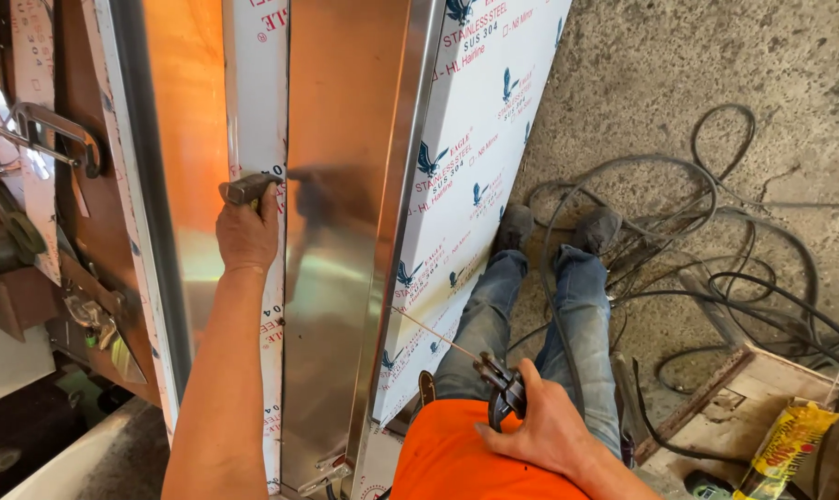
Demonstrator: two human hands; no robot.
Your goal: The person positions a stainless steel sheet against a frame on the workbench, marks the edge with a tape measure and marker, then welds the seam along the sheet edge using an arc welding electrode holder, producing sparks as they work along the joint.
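My left hand [246, 233] is raised against the upright stainless-steel panel assembly [341, 231], fingers wrapped tight around a small dark wooden-looking block or handle [247, 189] pressed to the white film-covered strip [257, 93] near the panel's left edge. My right hand [544, 428] sits low by my orange shirt [466, 458], curled closed on a black welding electrode holder [503, 387]; its thin rod [435, 331] slants up-left and its tip touches the bright steel edge channel [396, 231]. Right of that channel leans a sheet in white protective film with blue bird marks [479, 139]. Below are my jeans and grey boots [549, 268] on the concrete floor [678, 74], with black cables [715, 241] looping beside them. A wooden tray [762, 407] holding a yellow packet [789, 435] occupies the floor's lower right corner.
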